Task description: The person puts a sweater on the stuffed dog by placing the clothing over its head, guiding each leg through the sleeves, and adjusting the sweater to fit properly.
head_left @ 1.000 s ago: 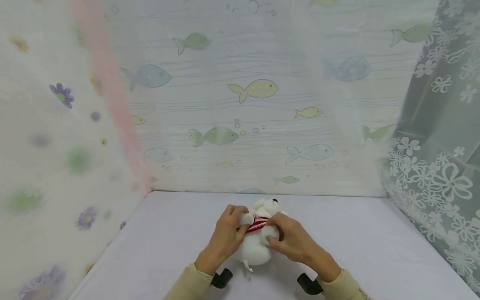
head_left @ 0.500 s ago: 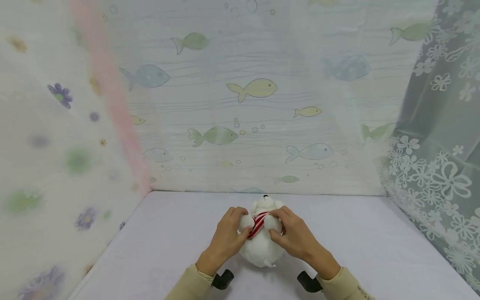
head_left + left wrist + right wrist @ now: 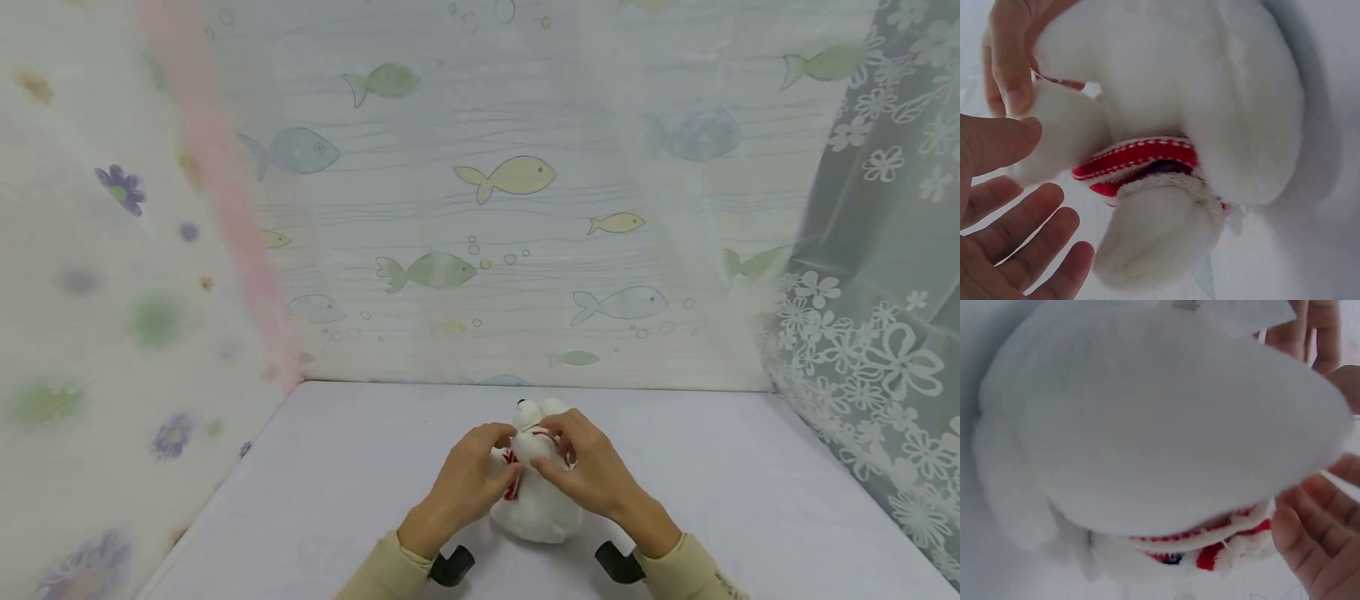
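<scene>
A white plush bear (image 3: 543, 500) with a red-and-white striped knitted garment (image 3: 1141, 162) sits between both hands on the white tabletop. Its black nose (image 3: 521, 402) points up and to the left in the head view. My right hand (image 3: 592, 467) holds the bear's upper body, its fingers bent over the white plush. To the left, my left hand (image 3: 468, 475) is beside the garment; its fingers (image 3: 1022, 231) are spread and relaxed in the left wrist view, and contact there is hard to tell. White plush fills most of the right wrist view, with a printed tag (image 3: 1229, 312) along the top.
The white tabletop (image 3: 360, 450) ends at a fish-print curtain (image 3: 465, 333) behind. A flower-print curtain (image 3: 135, 358) hangs at the left, a grey-and-white floral one (image 3: 885, 333) at the right. Black wrist pieces (image 3: 452, 567) sit below the hands.
The bear has turned between the hands, its nose swinging from right to left, and its body has shifted slightly right. My left hand has moved a little right; the right hand has barely moved.
</scene>
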{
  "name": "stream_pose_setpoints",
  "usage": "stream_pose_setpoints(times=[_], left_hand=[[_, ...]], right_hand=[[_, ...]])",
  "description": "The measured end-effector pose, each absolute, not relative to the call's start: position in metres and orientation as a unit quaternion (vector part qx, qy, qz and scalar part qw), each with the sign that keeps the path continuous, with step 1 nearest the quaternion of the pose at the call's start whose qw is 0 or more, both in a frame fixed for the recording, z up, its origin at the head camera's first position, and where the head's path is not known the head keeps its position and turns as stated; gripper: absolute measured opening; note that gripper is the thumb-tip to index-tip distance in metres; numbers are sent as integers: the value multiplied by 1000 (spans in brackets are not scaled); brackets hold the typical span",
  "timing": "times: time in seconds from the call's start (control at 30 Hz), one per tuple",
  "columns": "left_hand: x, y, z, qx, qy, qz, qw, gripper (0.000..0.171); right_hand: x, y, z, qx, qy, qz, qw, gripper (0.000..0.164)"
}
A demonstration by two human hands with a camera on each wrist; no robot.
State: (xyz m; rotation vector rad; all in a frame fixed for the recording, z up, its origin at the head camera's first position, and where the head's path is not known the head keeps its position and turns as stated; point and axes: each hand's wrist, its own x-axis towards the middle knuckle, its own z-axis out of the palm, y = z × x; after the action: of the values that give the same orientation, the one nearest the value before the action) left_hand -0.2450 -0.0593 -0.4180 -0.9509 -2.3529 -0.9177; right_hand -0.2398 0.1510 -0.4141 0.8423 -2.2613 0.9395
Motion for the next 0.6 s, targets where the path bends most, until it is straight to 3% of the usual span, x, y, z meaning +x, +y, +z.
stream_pose_setpoints(times=[0.33,0.47,0.6], left_hand=[[-243,-58,-416,-349,-847,-339,216,33],[-244,-58,-417,-347,-845,-353,202,32],[-245,-58,-418,-352,-842,-359,196,32]], right_hand=[[-240,153,-414,150,-908,343,187,87],[-240,154,-415,132,-912,373,111,91],[-241,154,-415,133,-911,381,82,84]])
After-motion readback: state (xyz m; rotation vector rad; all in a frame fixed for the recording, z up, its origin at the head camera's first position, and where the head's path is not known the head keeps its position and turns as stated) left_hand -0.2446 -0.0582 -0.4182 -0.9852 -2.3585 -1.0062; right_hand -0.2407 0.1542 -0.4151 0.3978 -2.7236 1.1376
